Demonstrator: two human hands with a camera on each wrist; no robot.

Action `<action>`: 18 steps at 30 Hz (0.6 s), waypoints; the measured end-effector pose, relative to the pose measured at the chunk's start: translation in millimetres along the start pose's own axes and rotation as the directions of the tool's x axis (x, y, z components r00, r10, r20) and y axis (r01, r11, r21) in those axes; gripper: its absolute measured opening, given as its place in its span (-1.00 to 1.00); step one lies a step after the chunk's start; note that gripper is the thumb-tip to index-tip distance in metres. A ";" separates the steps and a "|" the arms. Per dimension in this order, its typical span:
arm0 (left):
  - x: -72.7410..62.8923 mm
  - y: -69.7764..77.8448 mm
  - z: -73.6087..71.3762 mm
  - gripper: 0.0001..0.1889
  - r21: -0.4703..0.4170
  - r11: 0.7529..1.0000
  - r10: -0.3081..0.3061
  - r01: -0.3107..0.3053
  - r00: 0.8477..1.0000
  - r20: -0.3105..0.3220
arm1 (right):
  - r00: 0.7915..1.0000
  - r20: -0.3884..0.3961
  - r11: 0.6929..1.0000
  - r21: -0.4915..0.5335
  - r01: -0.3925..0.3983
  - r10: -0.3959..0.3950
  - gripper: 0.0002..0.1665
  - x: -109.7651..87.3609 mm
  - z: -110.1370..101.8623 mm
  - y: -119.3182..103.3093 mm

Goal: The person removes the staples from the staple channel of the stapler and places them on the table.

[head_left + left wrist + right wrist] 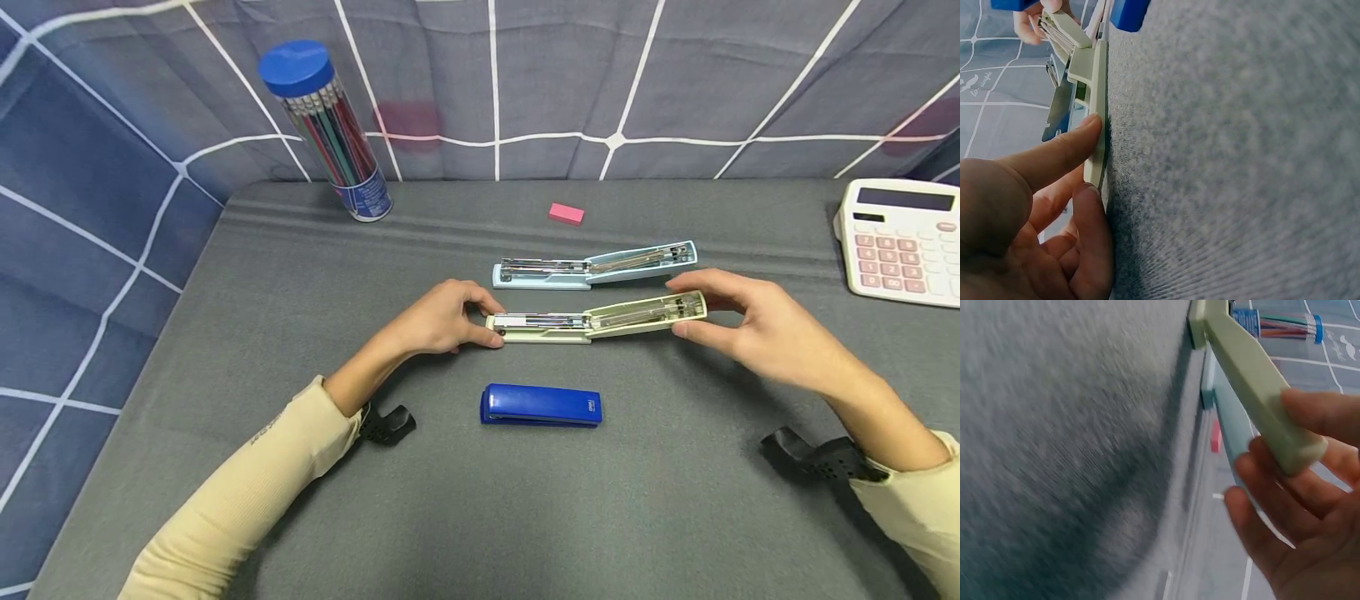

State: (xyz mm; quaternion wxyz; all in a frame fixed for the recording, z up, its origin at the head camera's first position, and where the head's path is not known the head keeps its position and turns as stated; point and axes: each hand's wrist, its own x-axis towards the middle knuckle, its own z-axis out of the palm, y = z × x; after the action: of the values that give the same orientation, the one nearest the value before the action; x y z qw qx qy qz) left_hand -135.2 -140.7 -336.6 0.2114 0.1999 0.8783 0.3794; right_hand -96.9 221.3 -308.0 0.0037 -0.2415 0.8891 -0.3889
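Note:
A pale green stapler (592, 319) lies opened flat on the grey table (225, 333). My left hand (442, 319) pinches its base end (1096, 144) between thumb and fingers. Holding the lifted top arm's tip (1266, 394) is my right hand (738, 321), thumb under and fingers over. Behind it lies a light blue stapler (592, 265), also opened; its edge shows behind the green arm (1229, 425). A closed dark blue stapler (540, 406) sits nearer to me, untouched.
A clear tube of pencils with a blue lid (326, 129) stands at the back left. A pink eraser (566, 213) lies at the back middle. A white calculator (900, 242) sits at the right edge. A checked blue cloth (75, 208) hangs behind.

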 end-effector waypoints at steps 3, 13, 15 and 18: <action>-0.3 -0.5 0.2 -0.62 -0.005 1.000 -0.003 0.003 1.000 -0.002 | 0.998 0.056 0.996 -0.086 0.006 -0.001 -0.52 1.1 -4.6 1.6; -0.3 -1.1 0.3 -0.63 -0.013 1.000 0.008 -0.008 1.000 0.000 | 0.965 0.049 0.949 -0.178 0.261 -0.256 -0.65 13.9 17.4 -18.1; -0.3 -1.1 0.3 -0.63 -0.016 1.000 0.008 -0.008 1.000 -0.002 | 0.956 0.067 0.942 -0.167 0.292 -0.285 -0.67 18.6 27.5 -27.3; -0.2 -1.1 0.4 -0.64 -0.015 1.000 0.010 -0.010 1.000 -0.004 | 0.946 0.119 0.936 -0.153 0.318 -0.302 -0.69 25.5 42.7 -39.4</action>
State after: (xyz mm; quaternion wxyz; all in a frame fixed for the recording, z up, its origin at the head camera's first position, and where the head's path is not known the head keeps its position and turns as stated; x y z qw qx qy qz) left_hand -135.0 -141.3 -337.6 0.2094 0.2022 0.8747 0.3875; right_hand -94.3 157.9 -305.8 -0.0367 -0.3961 0.8685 -0.2957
